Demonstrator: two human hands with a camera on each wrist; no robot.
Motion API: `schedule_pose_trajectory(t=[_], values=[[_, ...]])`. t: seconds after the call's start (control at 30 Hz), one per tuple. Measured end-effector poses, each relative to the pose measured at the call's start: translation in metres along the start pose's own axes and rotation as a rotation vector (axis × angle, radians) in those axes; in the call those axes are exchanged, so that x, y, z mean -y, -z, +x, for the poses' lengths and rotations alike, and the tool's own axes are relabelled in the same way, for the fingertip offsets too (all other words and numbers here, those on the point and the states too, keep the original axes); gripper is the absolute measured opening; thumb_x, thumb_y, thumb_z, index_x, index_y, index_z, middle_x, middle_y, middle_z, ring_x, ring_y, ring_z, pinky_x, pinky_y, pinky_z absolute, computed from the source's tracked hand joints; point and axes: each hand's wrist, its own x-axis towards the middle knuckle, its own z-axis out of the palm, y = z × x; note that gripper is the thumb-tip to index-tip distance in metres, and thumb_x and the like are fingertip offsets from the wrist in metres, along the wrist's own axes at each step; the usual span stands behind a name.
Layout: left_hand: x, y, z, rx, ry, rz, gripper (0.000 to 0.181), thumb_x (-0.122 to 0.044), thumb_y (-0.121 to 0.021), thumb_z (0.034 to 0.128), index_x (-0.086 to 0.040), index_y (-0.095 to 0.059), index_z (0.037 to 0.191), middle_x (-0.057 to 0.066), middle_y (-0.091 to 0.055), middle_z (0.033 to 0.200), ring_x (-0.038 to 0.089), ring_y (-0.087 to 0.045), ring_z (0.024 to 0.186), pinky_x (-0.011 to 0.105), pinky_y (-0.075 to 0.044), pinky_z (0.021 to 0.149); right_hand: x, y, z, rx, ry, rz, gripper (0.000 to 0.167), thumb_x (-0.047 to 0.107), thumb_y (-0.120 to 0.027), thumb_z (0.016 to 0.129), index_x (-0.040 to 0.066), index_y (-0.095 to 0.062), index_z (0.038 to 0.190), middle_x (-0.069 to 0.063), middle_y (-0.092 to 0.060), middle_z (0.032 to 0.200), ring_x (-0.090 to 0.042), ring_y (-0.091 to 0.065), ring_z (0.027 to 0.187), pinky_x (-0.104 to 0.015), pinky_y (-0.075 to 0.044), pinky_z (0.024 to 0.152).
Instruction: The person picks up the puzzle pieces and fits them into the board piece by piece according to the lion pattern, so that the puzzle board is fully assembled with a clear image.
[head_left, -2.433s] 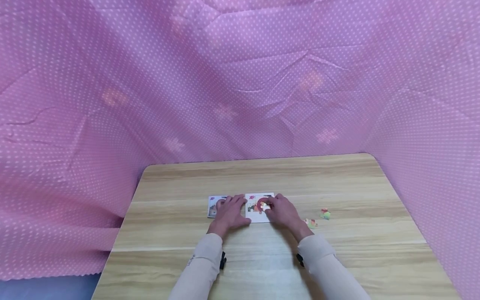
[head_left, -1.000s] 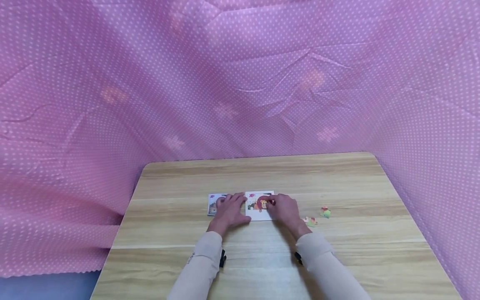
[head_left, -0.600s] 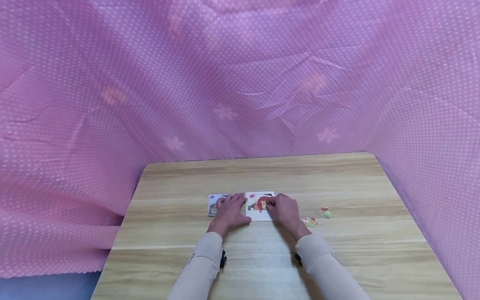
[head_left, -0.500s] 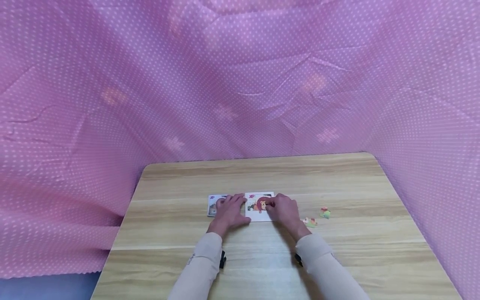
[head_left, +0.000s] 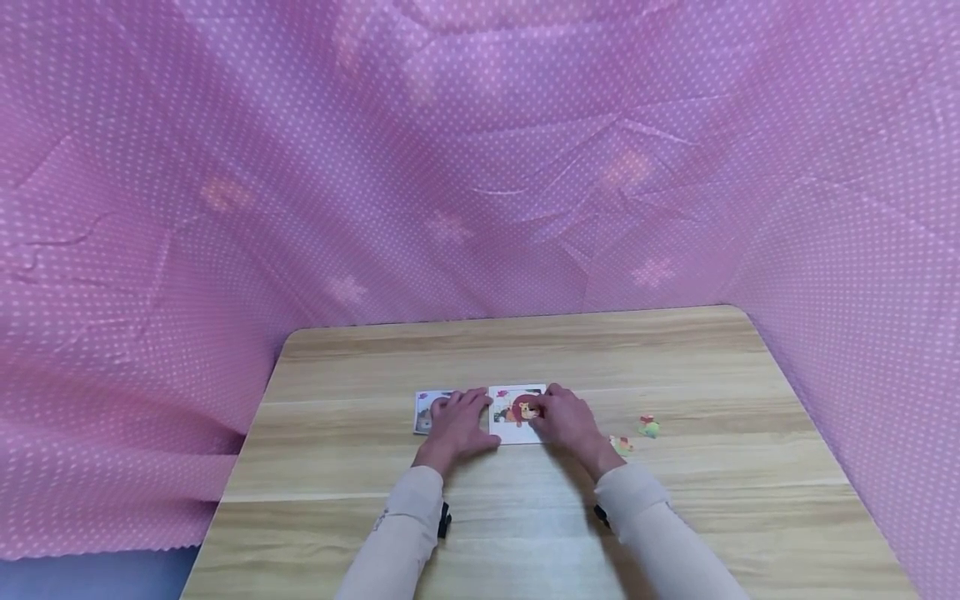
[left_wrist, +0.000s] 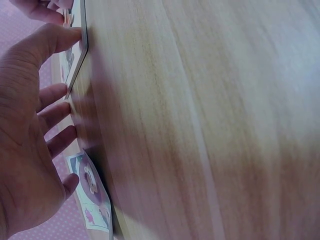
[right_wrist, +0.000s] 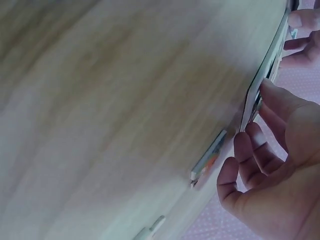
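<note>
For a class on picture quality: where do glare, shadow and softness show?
Head view: a pale sheen on the near middle of the table, shadow beside the right sleeve, detail on the loose puzzle pieces unclear; left wrist view: shadow on the table by the left hand, wood grain soft; right wrist view: pale patches on the table, grain soft.

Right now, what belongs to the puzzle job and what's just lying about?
In the job, as I read it:
board
left hand, at the board's left edge
right hand, over its right side
near piece, loose
far piece, loose
card, likely the reference: similar picture

Just around:
table, support only
cloth, backdrop
</note>
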Motion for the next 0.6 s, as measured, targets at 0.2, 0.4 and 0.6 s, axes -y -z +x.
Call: schedule_pose_trajectory(t=[0.2,0.4,0.6], values=[[0.0002,-0.0003,0.0004,-0.005,-0.009,-0.011,0.080,-0.058,-0.072,0.0710,-0.025,-0.049,0.140,-0.006,-0.038,0.154,0.024,-0.038,0.136,0.059,-0.026,0.109,0.0002,-0.0011,0.0008,-0.017,0.031,0.000,0.027,0.022,-0.068,0.084,0.018,-0.073,0.110,0.000,-0.050,0.083,-0.016,-0.045,0.067,-0.028,-0.040,0.062],[-0.0002,-0.0029,-0.0012,-0.014,-0.008,-0.015,0.080,-0.058,-0.072,0.0708,-0.025,-0.049,0.140,-0.005,-0.038,0.154,0.024,-0.038,0.136,0.059,-0.026,0.109,-0.0015,-0.0069,0.0004,-0.026,0.017,0.001,0.022,0.027,-0.068,0.087,0.019,-0.074,0.107,0.000,-0.052,0.082,-0.015,-0.045,0.066,-0.027,-0.040,0.061],[-0.0013,-0.0048,-0.0028,-0.016,-0.004,-0.024,0.080,-0.058,-0.072,0.0714,-0.025,-0.049,0.140,-0.006,-0.038,0.154,0.024,-0.038,0.136,0.060,-0.025,0.110,-0.0016,-0.0101,-0.0023,-0.052,-0.017,0.039,0.015,0.023,-0.068,0.085,0.018,-0.073,0.098,0.000,-0.051,0.083,-0.016,-0.046,0.068,-0.028,-0.039,0.062]])
